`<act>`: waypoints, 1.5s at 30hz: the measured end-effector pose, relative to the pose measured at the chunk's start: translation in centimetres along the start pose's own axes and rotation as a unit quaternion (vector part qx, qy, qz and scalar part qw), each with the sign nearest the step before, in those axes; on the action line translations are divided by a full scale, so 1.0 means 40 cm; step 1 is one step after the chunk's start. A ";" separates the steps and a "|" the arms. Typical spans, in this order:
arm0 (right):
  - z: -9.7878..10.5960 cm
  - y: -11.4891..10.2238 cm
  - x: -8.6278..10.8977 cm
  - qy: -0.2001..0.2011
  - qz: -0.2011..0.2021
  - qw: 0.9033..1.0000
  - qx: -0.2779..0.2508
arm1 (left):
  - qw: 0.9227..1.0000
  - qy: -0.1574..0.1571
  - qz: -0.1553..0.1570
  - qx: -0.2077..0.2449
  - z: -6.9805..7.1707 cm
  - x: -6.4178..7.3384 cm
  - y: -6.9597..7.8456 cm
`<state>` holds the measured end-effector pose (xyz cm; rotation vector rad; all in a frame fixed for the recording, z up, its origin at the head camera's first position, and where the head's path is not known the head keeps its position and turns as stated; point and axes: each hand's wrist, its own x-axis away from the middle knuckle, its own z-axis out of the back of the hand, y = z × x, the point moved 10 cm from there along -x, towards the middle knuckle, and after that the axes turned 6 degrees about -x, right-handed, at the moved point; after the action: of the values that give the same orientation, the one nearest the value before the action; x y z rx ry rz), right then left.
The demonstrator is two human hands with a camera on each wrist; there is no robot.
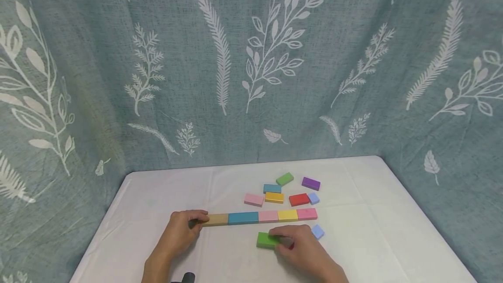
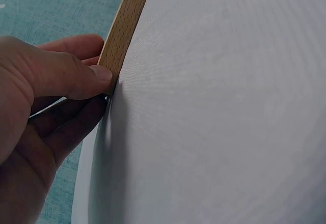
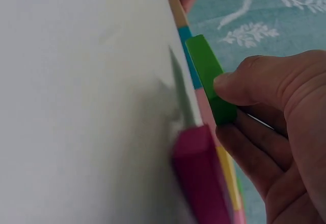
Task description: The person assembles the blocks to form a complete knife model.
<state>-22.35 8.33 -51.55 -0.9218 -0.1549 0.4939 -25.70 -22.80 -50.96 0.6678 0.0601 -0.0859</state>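
Note:
A row of blocks lies across the white table: a tan wooden block (image 1: 217, 219), a blue one (image 1: 243, 218), a pink one (image 1: 268, 216), a yellow one (image 1: 288, 215) and a darker pink one (image 1: 307, 214). My left hand (image 1: 182, 230) pinches the tan block's left end between thumb (image 2: 103, 74) and fingers. In front of the row, my right hand (image 1: 304, 248) holds a green block (image 3: 206, 74) by its right end, with its shadow apart on the cloth. A magenta block (image 3: 198, 178) stands close by in the right wrist view; the right hand hides it in the head view.
Behind the row lie loose blocks: pink (image 1: 254, 199), orange-yellow (image 1: 274, 198), blue (image 1: 272, 188), green (image 1: 284, 179), purple (image 1: 311, 183), red (image 1: 299, 199) and a small light blue one (image 1: 313, 198). Another light blue block (image 1: 317, 231) sits beside the right hand. A patterned curtain (image 1: 235, 143) hangs behind the table.

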 end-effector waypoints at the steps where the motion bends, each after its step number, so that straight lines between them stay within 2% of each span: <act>1: 0.008 0.001 -0.004 0.001 -0.005 1.000 0.003 | 1.000 0.001 -0.001 0.000 0.000 0.000 0.001; 5: 0.031 0.010 -0.016 -0.002 -0.028 1.000 0.005 | 1.000 0.003 -0.002 -0.001 0.001 0.001 0.004; 9: 0.043 0.024 -0.022 -0.001 -0.032 0.999 0.017 | 1.000 0.004 -0.004 0.001 0.001 0.000 0.006; 19: 0.026 0.051 -0.023 0.000 -0.038 0.999 0.029 | 1.000 0.004 -0.004 -0.001 0.000 -0.002 0.002; 28: 0.023 0.017 -0.024 0.016 0.004 0.999 0.039 | 1.000 0.002 -0.001 -0.009 0.002 -0.003 -0.002; 45: 0.014 0.007 -0.055 0.044 0.015 0.996 0.080 | 1.000 0.003 0.000 -0.006 0.001 -0.003 -0.004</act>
<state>-24.58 7.84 -51.24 -0.7877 -0.0199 0.4852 -25.82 -22.95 -51.00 0.6564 0.0653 -0.0833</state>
